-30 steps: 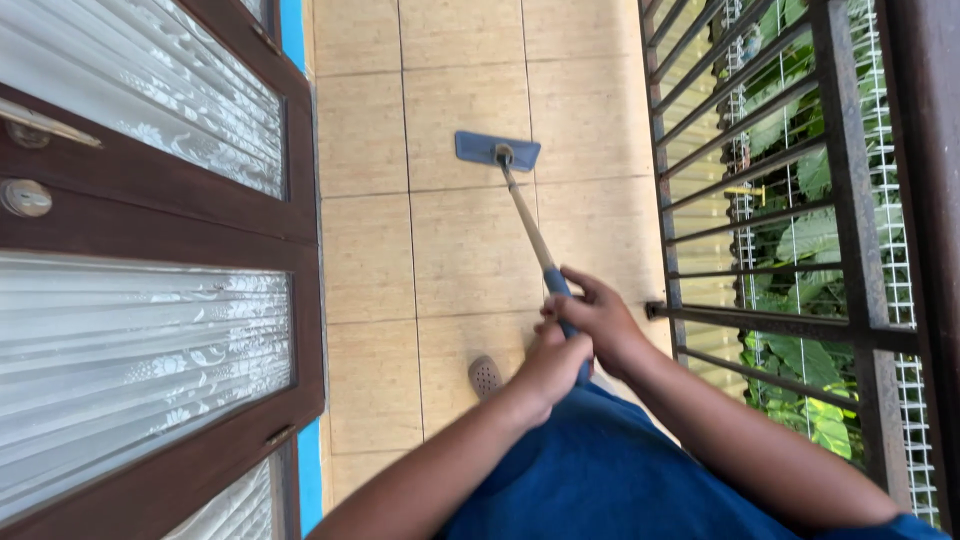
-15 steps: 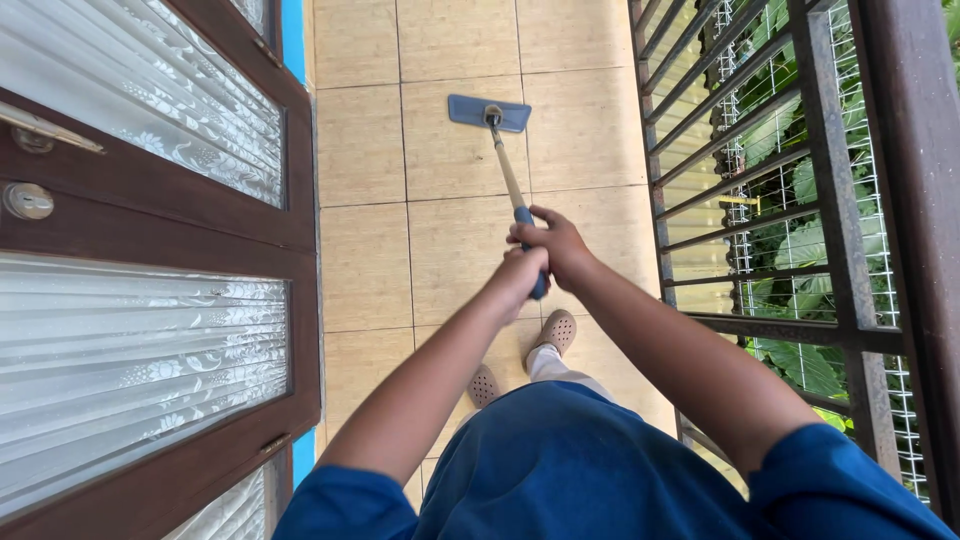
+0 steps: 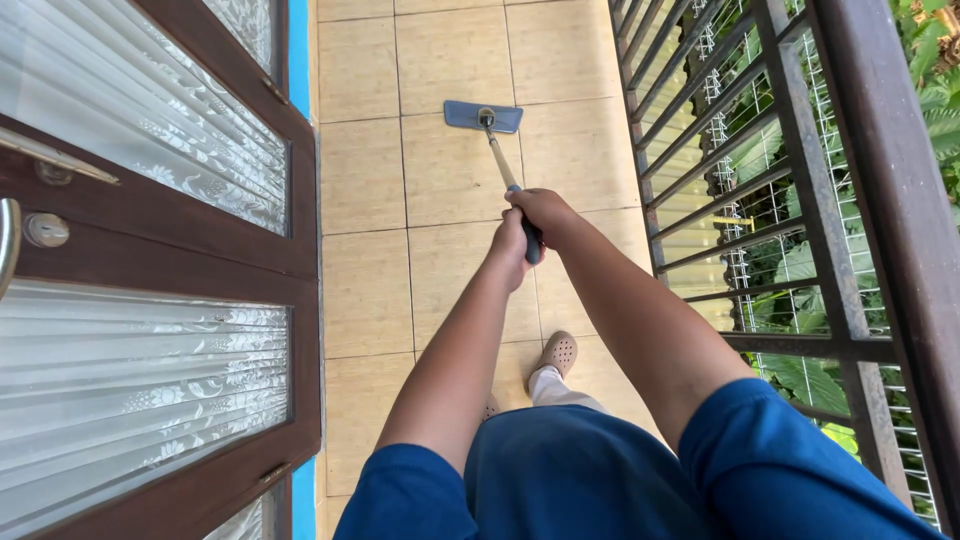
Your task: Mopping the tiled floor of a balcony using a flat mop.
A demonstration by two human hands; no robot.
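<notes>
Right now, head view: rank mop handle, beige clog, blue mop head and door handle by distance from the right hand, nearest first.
1. Metal mop handle with dark grip: inside the right hand.
2. Blue flat mop head: on the tiles ahead.
3. Beige perforated clog: below, by the person's foot.
4. Silver door handle: far left, on the brown door.

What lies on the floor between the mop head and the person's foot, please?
Only bare tan floor tiles, in the head view; the mop head lies flat ahead of the foot, with its handle passing above.
</notes>
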